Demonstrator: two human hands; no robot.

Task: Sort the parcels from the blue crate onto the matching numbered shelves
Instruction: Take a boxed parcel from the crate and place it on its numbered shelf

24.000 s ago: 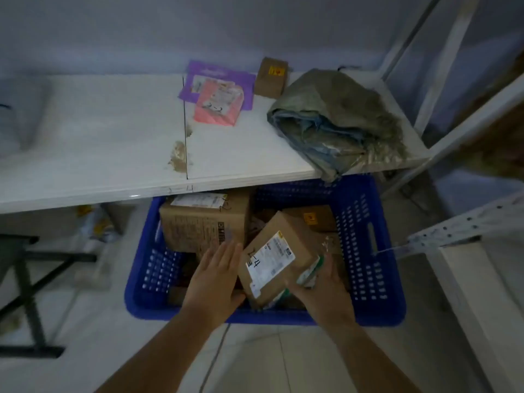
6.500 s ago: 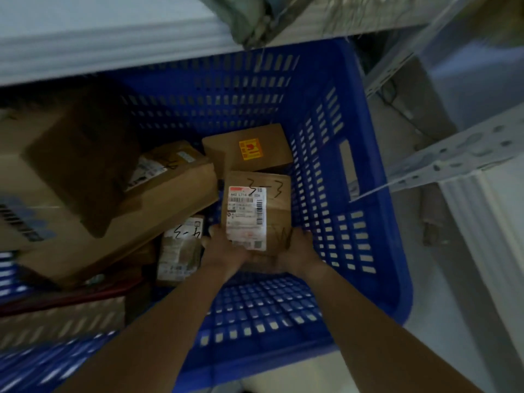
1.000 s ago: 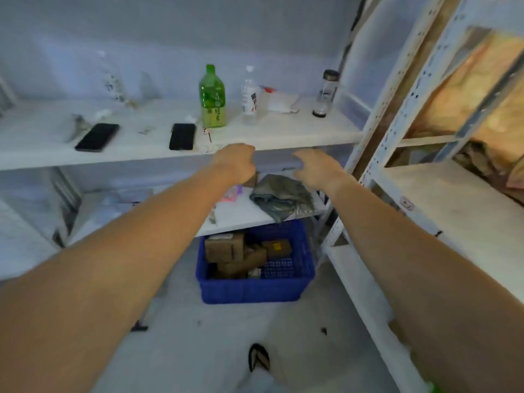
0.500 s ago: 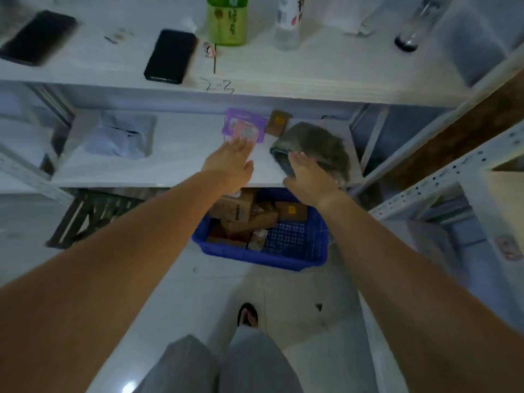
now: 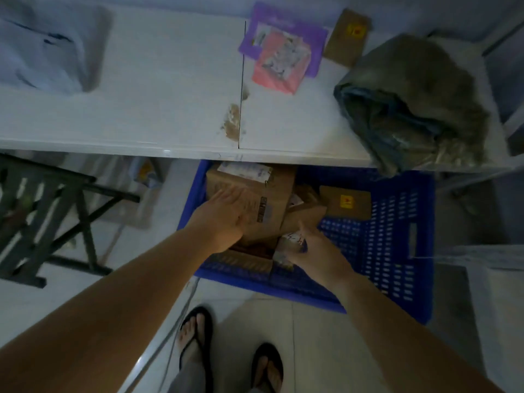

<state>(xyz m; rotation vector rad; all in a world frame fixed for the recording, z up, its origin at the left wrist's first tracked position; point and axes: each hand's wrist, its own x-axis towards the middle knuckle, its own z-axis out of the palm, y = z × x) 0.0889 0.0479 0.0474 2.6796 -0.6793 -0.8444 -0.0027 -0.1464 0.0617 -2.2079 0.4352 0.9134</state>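
Observation:
The blue crate [image 5: 397,251] stands on the floor, partly under a white shelf [image 5: 141,114]. Inside it are a large cardboard box [image 5: 272,194], a flat brown parcel with a yellow sticker [image 5: 346,202] and a small labelled parcel [image 5: 292,239] with handwriting. My left hand [image 5: 224,217] is open, fingers spread over the large box. My right hand [image 5: 314,248] reaches down to the small labelled parcel, fingers apart beside it. On the shelf lie a pink parcel [image 5: 280,66] over a purple one [image 5: 314,38] and a brown parcel [image 5: 347,38].
A crumpled grey-green bag [image 5: 411,103] overhangs the shelf's right end above the crate. A pale bag [image 5: 48,46] lies at the shelf's left. A dark metal frame [image 5: 42,217] stands on the floor to the left. My sandalled feet [image 5: 195,336] are near the crate.
Both hands have dropped from shelf height down into the blue crate, and my view has tilted down and moved closer to it. Both hands stay without a parcel.

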